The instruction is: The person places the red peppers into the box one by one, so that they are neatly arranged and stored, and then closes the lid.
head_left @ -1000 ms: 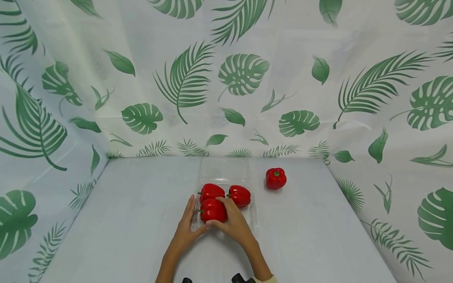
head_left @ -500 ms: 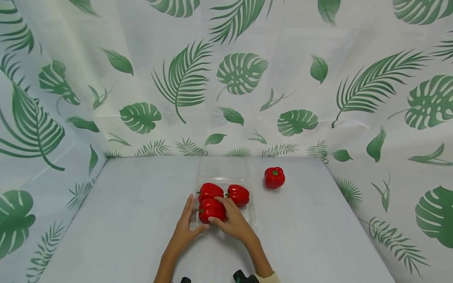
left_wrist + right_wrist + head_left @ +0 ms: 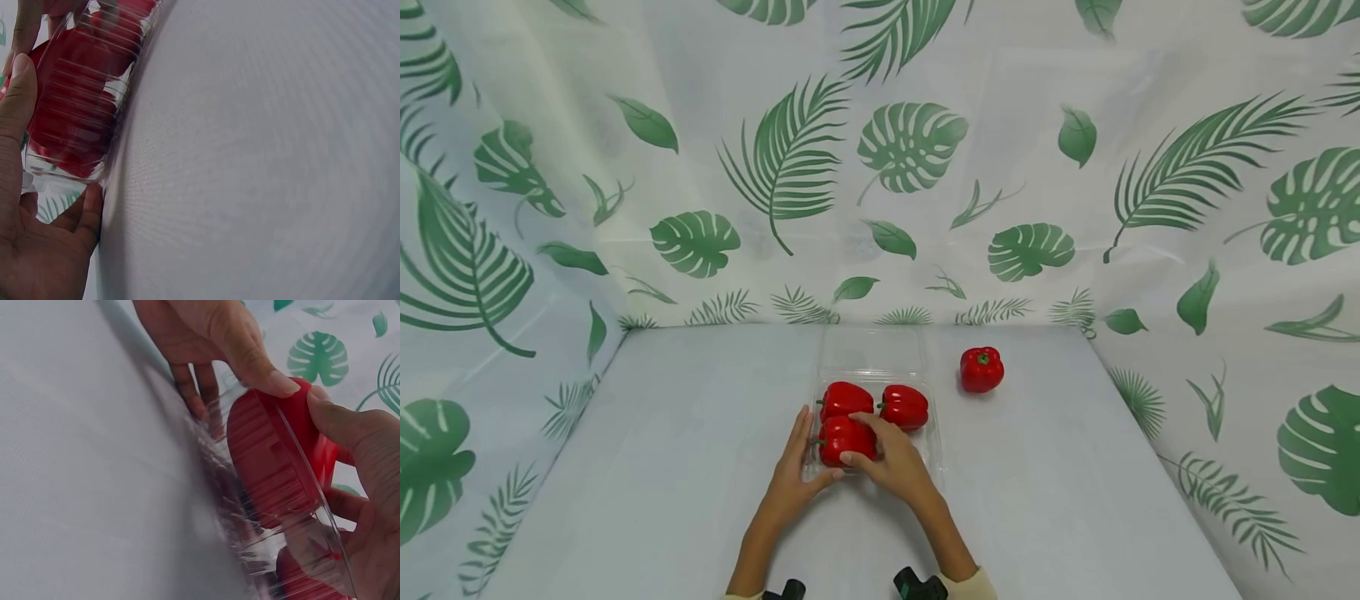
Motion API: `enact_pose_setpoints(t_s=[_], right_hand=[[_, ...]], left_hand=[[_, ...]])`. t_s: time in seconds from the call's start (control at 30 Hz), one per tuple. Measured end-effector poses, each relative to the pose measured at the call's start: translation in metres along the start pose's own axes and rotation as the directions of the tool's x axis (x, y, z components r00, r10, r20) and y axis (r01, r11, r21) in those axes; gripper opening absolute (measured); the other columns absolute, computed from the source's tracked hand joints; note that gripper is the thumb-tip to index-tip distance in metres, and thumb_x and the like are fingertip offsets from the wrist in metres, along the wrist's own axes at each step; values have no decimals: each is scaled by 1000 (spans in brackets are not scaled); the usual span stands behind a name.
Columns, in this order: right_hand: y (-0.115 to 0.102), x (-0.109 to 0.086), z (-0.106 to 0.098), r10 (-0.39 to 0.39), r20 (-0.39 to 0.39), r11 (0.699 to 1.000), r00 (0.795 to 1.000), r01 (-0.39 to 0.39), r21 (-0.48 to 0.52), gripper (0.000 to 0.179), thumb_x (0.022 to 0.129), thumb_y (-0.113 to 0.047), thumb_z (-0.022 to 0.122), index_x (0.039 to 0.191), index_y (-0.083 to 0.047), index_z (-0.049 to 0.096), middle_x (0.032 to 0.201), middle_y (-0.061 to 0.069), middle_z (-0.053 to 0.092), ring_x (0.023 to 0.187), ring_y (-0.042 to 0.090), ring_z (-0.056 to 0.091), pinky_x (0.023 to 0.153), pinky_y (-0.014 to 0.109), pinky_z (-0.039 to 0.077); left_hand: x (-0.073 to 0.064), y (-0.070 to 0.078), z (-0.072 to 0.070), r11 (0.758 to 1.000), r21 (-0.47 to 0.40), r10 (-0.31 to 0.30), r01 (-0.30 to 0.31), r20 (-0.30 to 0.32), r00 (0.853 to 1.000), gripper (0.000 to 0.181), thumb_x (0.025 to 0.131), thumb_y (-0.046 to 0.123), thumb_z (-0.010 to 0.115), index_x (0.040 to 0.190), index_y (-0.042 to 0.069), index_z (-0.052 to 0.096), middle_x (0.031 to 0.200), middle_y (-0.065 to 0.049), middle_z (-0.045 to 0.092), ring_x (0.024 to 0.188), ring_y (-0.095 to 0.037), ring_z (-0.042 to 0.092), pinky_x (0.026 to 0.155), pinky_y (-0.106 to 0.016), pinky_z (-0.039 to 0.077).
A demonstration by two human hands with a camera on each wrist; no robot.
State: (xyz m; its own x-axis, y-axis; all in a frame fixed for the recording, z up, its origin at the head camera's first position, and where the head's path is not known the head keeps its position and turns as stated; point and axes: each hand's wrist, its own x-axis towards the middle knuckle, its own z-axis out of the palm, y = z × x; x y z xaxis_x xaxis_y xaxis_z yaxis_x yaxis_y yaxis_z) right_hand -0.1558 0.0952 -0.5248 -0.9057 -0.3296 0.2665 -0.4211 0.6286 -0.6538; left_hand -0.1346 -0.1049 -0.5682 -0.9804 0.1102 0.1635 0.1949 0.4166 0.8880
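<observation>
A clear plastic clamshell container [image 3: 934, 450] stands in the middle of the table with its lid [image 3: 872, 350] folded back. Red bell peppers lie in it: one at the back left [image 3: 847, 400], one at the back right [image 3: 905, 407], one at the front left [image 3: 844, 440]. My right hand [image 3: 895, 462] grips the front pepper, thumb on its near side and fingers over its right side. With fingers along the left wall and thumb at the near rim, my left hand [image 3: 793, 483] holds the container's corner. The left wrist view shows that thumb [image 3: 22, 87] against the rim.
Another red bell pepper [image 3: 982, 370] stands on the white table [image 3: 1037, 467], to the right of the container's lid. A leaf-patterned cloth [image 3: 925, 233] hangs behind the table and along both sides.
My right thumb has moved up from the container's near edge onto the front pepper. The left hand keeps its place at the container, and the peppers lie much as before. The head view shifts slightly.
</observation>
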Motion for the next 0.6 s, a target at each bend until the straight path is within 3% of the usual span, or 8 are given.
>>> enact_pose_setpoints(t_s=[0.33, 0.6], right_hand=[[-4, -2, 3, -10, -84, 995, 996, 1, -95, 58, 79, -43, 78, 129, -19, 64, 112, 6, 60, 108, 22, 56, 90, 44, 59], [-4, -1, 6, -17, -81, 983, 997, 1, -184, 58, 79, -44, 78, 130, -18, 65, 105, 2, 60, 100, 17, 54, 80, 37, 61]], left_hand=[[0, -1, 1, 1000, -5, -6, 6, -1, 1000, 100, 80, 41, 78, 157, 16, 19, 165, -6, 14, 150, -36, 18, 113, -53, 30], [0, -1, 2, 1000, -11, -8, 8, -3, 1000, 100, 80, 41, 79, 157, 15, 20, 165, -6, 14, 150, -37, 18, 112, -54, 31]])
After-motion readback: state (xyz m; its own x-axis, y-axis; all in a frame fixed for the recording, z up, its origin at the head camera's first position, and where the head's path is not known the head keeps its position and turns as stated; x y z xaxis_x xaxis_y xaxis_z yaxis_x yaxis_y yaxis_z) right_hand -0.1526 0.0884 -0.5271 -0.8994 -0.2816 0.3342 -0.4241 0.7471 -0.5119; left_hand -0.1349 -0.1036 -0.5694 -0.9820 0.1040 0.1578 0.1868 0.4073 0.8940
